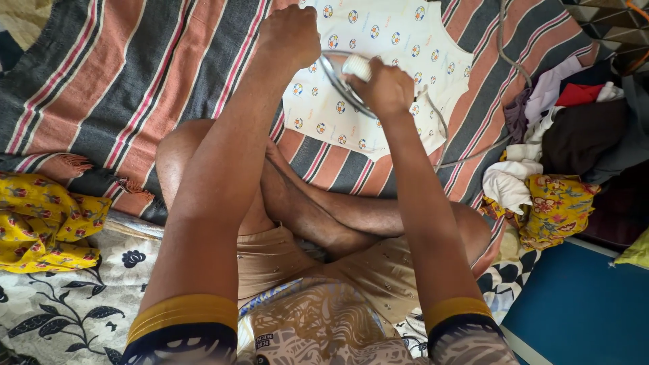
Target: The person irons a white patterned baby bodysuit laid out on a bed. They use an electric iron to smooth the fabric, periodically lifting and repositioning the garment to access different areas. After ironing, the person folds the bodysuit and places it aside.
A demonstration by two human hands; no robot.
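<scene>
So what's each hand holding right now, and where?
Right hand grips the iron by its white handle. Left hand presses the white garment, holding nothing.

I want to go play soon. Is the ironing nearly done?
Not nearly. Nothing finished or folded shows. In hand: the right hand grips the iron on the small white patterned top, while the left hand presses that top flat on the striped blanket. Left: a crumpled heap of clothes beside it.

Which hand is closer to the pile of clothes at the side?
Right. The right hand grips the iron, nearer the clothes pile; the left hand presses the small shirt, farther away.
</scene>
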